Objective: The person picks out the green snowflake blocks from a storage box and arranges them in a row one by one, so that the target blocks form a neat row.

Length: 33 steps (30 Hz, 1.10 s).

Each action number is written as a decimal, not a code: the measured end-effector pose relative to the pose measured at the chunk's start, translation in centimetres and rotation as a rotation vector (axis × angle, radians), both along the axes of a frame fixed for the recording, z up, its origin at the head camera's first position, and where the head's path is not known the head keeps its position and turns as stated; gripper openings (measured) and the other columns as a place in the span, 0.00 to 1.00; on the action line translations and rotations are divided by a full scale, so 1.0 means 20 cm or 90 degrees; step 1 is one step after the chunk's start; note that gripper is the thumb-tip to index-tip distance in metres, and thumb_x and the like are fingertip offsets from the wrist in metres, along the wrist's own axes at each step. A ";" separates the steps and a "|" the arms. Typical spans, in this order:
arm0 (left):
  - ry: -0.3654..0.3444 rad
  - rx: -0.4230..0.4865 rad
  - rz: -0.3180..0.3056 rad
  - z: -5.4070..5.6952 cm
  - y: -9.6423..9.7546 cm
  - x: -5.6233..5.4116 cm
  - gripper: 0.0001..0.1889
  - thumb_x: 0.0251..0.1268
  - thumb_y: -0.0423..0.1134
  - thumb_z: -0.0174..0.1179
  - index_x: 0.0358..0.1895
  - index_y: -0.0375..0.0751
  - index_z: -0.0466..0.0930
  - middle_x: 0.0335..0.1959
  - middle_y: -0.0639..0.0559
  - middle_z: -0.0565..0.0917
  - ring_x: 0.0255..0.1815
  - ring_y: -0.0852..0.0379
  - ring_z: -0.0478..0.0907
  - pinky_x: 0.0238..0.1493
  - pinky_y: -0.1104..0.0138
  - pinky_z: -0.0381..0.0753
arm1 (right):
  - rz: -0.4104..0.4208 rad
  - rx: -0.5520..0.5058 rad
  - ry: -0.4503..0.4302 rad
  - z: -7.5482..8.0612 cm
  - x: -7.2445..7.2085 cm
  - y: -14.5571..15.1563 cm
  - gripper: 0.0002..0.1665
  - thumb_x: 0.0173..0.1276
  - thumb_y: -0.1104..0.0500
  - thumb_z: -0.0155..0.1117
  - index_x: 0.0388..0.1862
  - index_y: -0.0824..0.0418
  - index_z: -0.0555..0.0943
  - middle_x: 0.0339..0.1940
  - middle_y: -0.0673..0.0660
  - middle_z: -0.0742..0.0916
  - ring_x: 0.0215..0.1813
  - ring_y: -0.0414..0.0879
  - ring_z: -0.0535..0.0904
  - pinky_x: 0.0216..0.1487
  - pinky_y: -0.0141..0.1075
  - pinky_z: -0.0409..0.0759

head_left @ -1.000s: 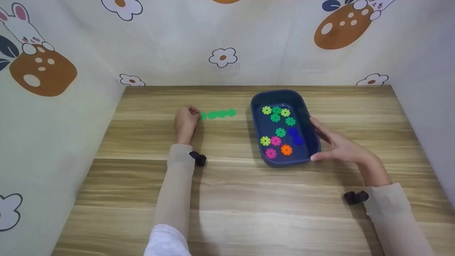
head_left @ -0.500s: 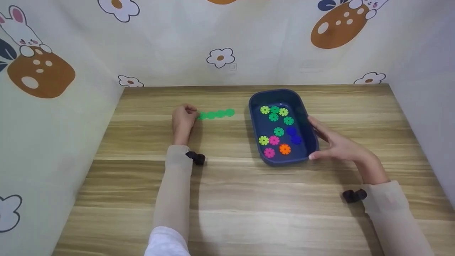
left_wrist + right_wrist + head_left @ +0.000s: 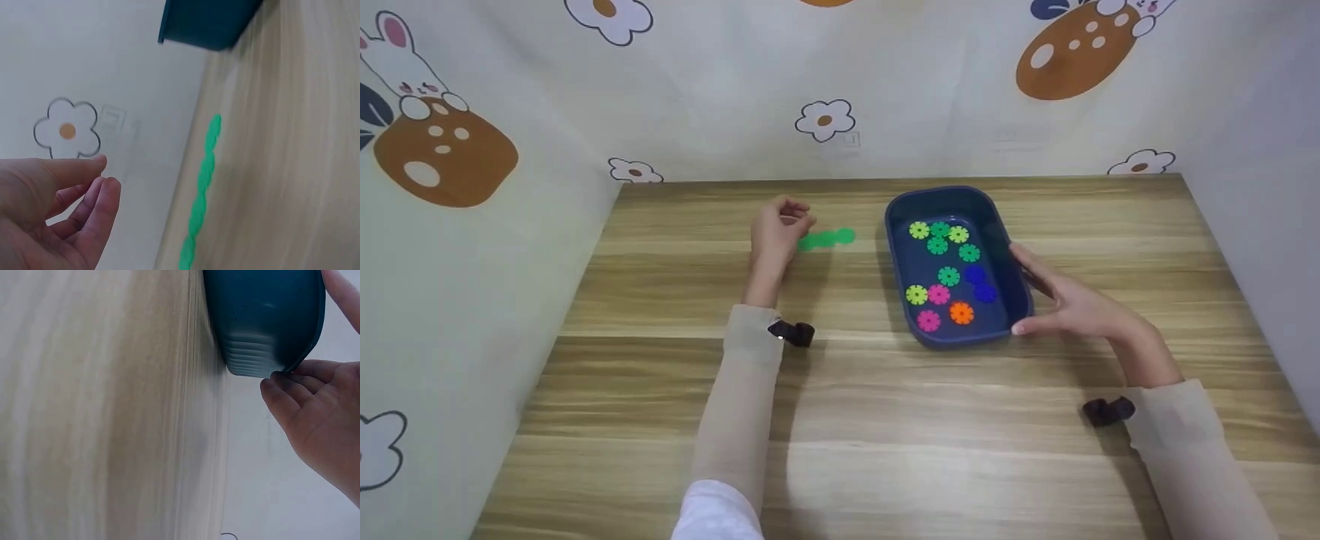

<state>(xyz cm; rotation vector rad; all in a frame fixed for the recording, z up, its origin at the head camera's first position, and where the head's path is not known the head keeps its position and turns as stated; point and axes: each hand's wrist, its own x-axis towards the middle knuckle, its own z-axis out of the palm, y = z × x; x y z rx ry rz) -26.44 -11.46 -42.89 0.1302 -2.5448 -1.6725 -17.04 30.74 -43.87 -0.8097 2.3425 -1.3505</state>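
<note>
The row of green discs (image 3: 832, 238) lies on the wooden table (image 3: 885, 435) a little above the middle of the head view, its left end hidden behind the left hand. At the upper left of that view, a rabbit print (image 3: 446, 142) marks the pale wall covering (image 3: 712, 97). Right of it, the left hand (image 3: 777, 236) hovers by the row; the left wrist view shows its fingers loosely curled, fingertips apart by a small gap, with the green row beside them. A black wrist device (image 3: 793, 333) sits on the sleeve below. Right of centre stands the dark blue tray (image 3: 901, 270), well apart from the row's right end. In it lie toothed discs: three yellow, four green, two blue, two pink and one orange disc (image 3: 961, 313). Farther right, the right hand (image 3: 1072, 304) holds the tray at its lower right side between thumb and fingers. A second black device (image 3: 1108, 411) sits by that wrist.
</note>
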 end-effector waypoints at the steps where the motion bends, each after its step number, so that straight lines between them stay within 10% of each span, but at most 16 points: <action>1: 0.006 0.013 -0.006 0.01 0.02 0.00 0.10 0.62 0.31 0.64 0.45 0.31 0.80 0.39 0.45 0.81 0.40 0.53 0.81 0.40 0.69 0.82 | 0.002 -0.003 0.002 0.00 0.00 0.00 0.65 0.54 0.64 0.77 0.79 0.58 0.42 0.79 0.59 0.47 0.77 0.59 0.45 0.67 0.22 0.52; 33: 0.045 0.026 -0.187 0.08 0.59 0.12 0.07 0.60 0.30 0.66 0.41 0.39 0.82 0.34 0.51 0.81 0.35 0.57 0.80 0.38 0.71 0.81 | 0.010 -0.021 -0.003 0.00 0.00 0.00 0.65 0.54 0.65 0.76 0.79 0.58 0.42 0.79 0.59 0.46 0.76 0.60 0.45 0.68 0.22 0.51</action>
